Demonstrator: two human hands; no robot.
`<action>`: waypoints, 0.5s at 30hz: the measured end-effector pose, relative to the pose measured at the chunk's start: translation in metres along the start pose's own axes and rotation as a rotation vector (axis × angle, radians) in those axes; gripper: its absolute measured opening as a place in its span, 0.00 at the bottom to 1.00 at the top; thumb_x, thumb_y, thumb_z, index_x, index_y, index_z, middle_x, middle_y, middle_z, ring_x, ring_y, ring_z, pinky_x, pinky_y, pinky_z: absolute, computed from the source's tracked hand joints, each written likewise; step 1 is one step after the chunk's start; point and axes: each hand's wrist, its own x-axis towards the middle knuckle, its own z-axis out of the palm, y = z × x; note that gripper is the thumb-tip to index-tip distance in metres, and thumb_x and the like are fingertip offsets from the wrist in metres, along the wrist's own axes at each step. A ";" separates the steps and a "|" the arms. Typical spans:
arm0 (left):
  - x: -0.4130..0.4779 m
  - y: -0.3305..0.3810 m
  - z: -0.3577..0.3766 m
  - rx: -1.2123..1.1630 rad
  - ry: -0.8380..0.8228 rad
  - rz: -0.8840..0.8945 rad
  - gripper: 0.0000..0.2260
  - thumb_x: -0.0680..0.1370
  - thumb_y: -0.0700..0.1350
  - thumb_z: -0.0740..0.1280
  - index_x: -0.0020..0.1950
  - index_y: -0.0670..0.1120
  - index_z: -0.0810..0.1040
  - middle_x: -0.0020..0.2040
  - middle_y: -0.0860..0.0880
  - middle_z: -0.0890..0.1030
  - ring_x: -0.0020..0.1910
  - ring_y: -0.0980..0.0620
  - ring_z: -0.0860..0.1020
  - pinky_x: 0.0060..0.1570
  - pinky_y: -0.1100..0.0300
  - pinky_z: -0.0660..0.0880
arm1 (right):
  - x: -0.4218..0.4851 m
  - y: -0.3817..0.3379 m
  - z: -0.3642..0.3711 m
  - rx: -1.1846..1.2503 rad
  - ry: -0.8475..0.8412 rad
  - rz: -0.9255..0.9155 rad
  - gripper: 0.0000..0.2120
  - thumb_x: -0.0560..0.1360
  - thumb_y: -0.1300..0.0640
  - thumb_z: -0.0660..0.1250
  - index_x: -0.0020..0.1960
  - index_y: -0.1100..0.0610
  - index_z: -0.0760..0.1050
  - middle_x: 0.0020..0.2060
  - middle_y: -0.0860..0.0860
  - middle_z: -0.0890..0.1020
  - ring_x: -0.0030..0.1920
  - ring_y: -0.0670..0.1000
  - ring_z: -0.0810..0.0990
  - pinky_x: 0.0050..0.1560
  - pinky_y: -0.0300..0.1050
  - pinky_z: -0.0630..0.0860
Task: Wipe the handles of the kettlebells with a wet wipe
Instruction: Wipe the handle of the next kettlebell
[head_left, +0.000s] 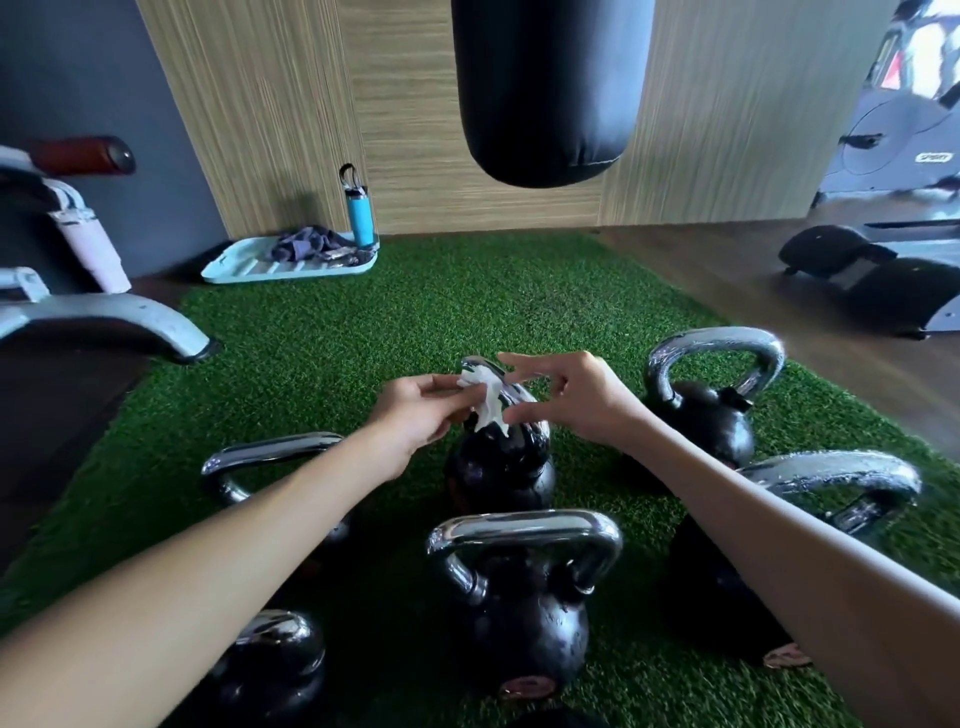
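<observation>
One wet wipe (485, 402) is held crumpled against the chrome handle of the middle kettlebell (501, 467), at the back of the group on the green turf (363, 332). Most of that handle is covered by the wipe and the hands. The wipe is pinched between the thumb and fingertips of the left hand (415, 415). The right hand (571, 400) is held just beside the wipe, with the index finger stretched out above it and the thumb tip at its lower edge. Whether the wipe is actually grasped by this hand cannot be told, since the fingertips are blurred.

The front kettlebell (524, 613) is seen whole, though the pink label near its base cannot be read. The left kettlebell (270, 452) is largely hidden behind the left forearm, so that only part of its handle shows. The near-left kettlebell (278, 654) is blurred and partly covered by the same arm. The right kettlebell (831, 475) is crossed by the right forearm, while the far-right kettlebell (706, 415) is overlapped at its base by the right wrist.

A punching bag (545, 88) is cut off at the top edge. By the wall, a blue bottle (361, 218) stands on a pale tray (234, 270) beside a bundled cloth (306, 247).
</observation>
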 end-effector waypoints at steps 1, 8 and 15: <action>0.000 0.001 0.002 0.005 -0.007 -0.003 0.27 0.51 0.54 0.80 0.48 0.50 0.84 0.44 0.50 0.88 0.44 0.53 0.83 0.41 0.62 0.74 | 0.001 -0.002 0.002 0.013 -0.001 -0.002 0.24 0.67 0.51 0.81 0.62 0.49 0.82 0.60 0.36 0.80 0.22 0.38 0.68 0.25 0.29 0.65; -0.001 0.010 0.015 -0.026 -0.196 -0.102 0.16 0.62 0.45 0.79 0.49 0.50 0.86 0.46 0.49 0.88 0.42 0.55 0.81 0.36 0.64 0.70 | -0.005 0.005 0.005 0.059 0.149 0.042 0.18 0.67 0.52 0.81 0.56 0.48 0.85 0.31 0.34 0.82 0.21 0.41 0.66 0.23 0.32 0.59; 0.007 -0.005 0.053 0.409 0.251 0.088 0.29 0.65 0.54 0.83 0.62 0.54 0.75 0.53 0.56 0.77 0.49 0.56 0.76 0.33 0.70 0.70 | -0.016 0.031 -0.013 -0.017 0.249 0.228 0.20 0.67 0.53 0.81 0.59 0.51 0.84 0.48 0.44 0.86 0.34 0.36 0.80 0.33 0.29 0.73</action>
